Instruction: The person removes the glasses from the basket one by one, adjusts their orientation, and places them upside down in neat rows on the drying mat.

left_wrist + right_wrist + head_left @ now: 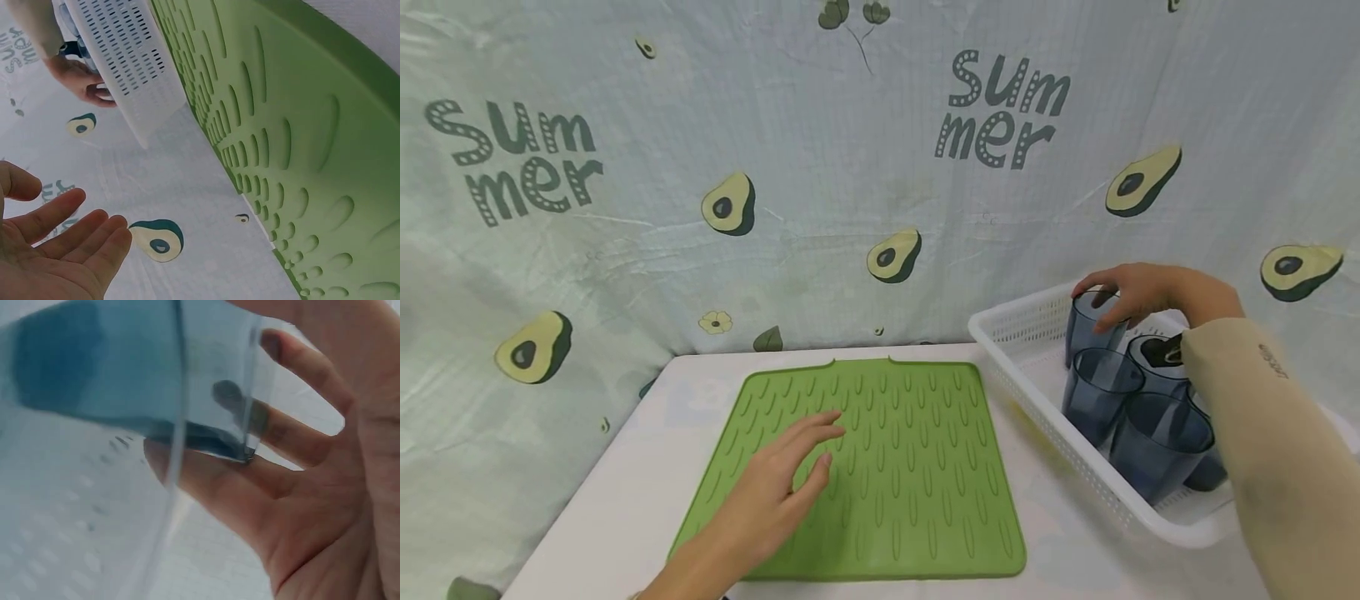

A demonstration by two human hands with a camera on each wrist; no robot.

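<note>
In the head view my right hand (pixel 1138 293) reaches over the far end of the white basket (pixel 1026 387). It grips a translucent blue drinking glass (pixel 1084 329) near the rim, fingers on both sides, as the right wrist view shows the glass (pixel 137 375) between thumb and fingers. Other blue glasses stand close by in the basket, such as one glass (pixel 1097 392) just in front and another glass (pixel 1157 450) nearer me. My left hand (pixel 771 492) hovers over the green ridged mat (pixel 917 467) with relaxed, spread fingers and holds nothing.
The mat lies on a white table (pixel 617 500), left of the basket. A pale curtain (pixel 820 142) printed with avocados hangs behind the table's back edge. My right sleeve (pixel 1277 450) covers the basket's right side.
</note>
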